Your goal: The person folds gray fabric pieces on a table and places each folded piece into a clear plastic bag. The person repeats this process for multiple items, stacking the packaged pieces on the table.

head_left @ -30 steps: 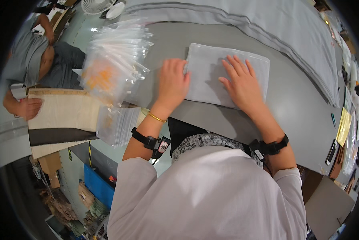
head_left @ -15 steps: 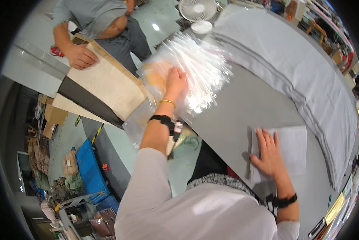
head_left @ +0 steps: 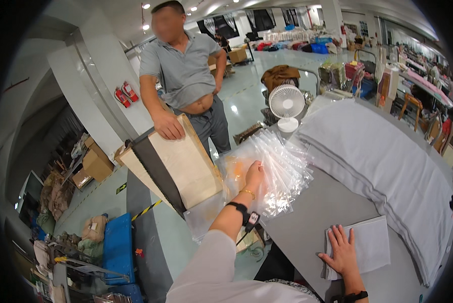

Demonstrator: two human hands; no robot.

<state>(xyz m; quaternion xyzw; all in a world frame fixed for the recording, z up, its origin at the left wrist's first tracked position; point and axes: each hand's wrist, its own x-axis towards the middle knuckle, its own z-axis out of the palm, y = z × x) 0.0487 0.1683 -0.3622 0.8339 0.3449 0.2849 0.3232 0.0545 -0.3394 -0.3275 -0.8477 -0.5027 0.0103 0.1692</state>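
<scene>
A fanned pile of clear plastic bags [head_left: 287, 174] lies on the grey table's far left corner. My left hand [head_left: 254, 178] reaches onto it, fingers curled closed on a bag at the pile's left side. At the right, my right hand [head_left: 343, 251] rests flat with fingers spread on a folded light grey cloth [head_left: 374, 243]. The cloth's left edge shows several layers. Beyond both hands, a long stack of grey fabric [head_left: 373, 146] curves along the table's far and right sides.
A person [head_left: 178, 76] stands across, one hand on a pale wooden board [head_left: 186, 169] with a dark strip, beside the bags. A white fan [head_left: 286, 103] stands behind the pile. The grey tabletop [head_left: 307, 202] lies between my hands. A blue cart [head_left: 117, 242] is at the left.
The view has tilted up, so the person and the room behind now show. My left hand stays on the bags, and my right hand stays flat on the folded cloth.
</scene>
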